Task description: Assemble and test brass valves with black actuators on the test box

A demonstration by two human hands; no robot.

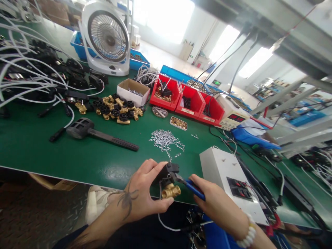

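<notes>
My left hand [142, 190] is wrapped round a black-and-brass valve assembly [170, 191] at the front edge of the bench. A white cable hangs from its underside. My right hand [211, 197] grips blue-handled pliers [195, 189], whose jaws touch the black upper part of the assembly; what lies between the jaws is too small to make out. Just beyond my hands lies a loose pile of small silver wire clips [164, 140], with a few strays to its right.
A rubber mallet [102, 134] lies at left, near brass fittings with black caps [116, 110]. Red parts bins [190, 103], a white carton [133, 92] and a fan [107, 39] stand behind. A grey box [230, 183] with switches is at right. White cables [33, 69] crowd the far left.
</notes>
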